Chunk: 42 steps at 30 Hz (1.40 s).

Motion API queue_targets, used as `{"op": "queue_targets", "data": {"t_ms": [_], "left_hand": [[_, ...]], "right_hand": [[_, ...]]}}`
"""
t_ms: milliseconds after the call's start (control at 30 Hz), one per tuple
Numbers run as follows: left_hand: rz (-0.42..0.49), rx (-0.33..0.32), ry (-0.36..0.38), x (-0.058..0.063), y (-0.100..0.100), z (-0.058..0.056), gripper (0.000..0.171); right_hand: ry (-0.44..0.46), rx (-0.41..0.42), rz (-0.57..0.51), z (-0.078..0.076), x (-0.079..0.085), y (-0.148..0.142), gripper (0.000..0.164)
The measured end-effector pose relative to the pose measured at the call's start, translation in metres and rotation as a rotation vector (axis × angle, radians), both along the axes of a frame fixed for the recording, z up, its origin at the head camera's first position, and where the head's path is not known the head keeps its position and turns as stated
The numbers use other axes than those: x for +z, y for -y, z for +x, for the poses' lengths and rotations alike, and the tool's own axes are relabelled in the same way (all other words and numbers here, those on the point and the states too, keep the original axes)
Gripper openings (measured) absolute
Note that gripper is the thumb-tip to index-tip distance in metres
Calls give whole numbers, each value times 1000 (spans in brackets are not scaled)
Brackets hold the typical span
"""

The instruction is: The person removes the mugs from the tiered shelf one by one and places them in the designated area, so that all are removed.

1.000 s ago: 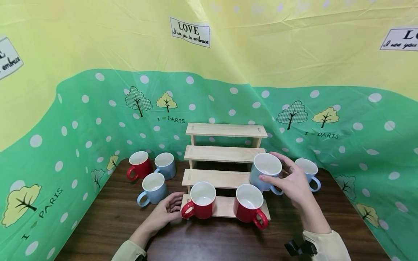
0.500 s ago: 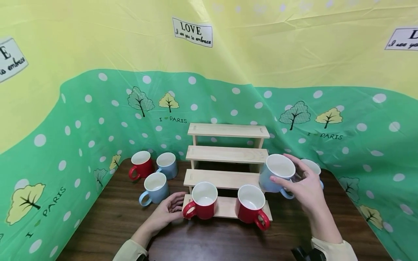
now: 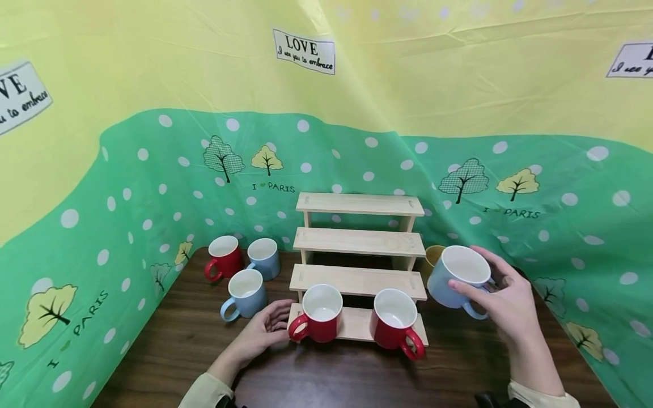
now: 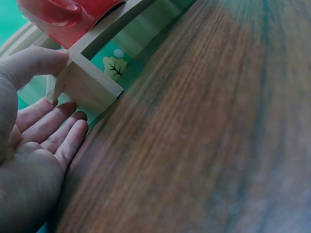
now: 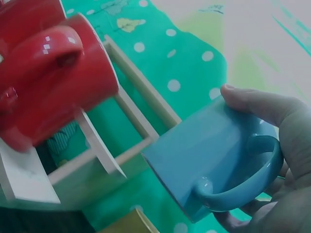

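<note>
My right hand grips a light-blue mug, thumb on one side and fingers on the other. The mug is tilted in the air to the right of a stepped wooden rack. In the right wrist view, its handle lies near my palm. My left hand rests at the left end of the rack's lowest step; its thumb touches the board's corner and the other fingers lie relaxed by the side panel. Two red mugs, a left one and a right one, stand on that lowest step.
Left of the rack, a red mug and two light-blue mugs, one behind and one in front, stand on the brown wooden table. A yellow mug shows partly behind the held mug. A patterned cloth hangs behind.
My right hand has carried the light-blue mug rightward off the rack's right end, uncovering part of the yellow mug and covering the blue mug at the right. My left hand stays at the rack.
</note>
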<state>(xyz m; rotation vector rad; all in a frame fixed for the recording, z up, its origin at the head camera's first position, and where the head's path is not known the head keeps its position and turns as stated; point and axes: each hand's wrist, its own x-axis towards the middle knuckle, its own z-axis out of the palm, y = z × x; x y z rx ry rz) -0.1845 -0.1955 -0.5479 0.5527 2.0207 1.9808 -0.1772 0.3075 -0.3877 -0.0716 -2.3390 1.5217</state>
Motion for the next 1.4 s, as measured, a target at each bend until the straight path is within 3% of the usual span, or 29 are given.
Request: {"op": "queue_targets", "data": {"t_ms": [133, 433, 733, 1400], "left_hand": [[-3, -1, 6, -1, -1, -1, 71], [-3, 10, 16, 3, -2, 1, 71], [-18, 14, 24, 2, -2, 1, 72], [-28, 13, 31, 4, 0, 0, 71]], "right_hand": [[10, 14, 46, -1, -4, -15, 81], [1, 134, 164, -3, -24, -36, 83], [-6, 222, 103, -13, -52, -46, 79], [104, 204, 240, -25, -83, -39, 87]]}}
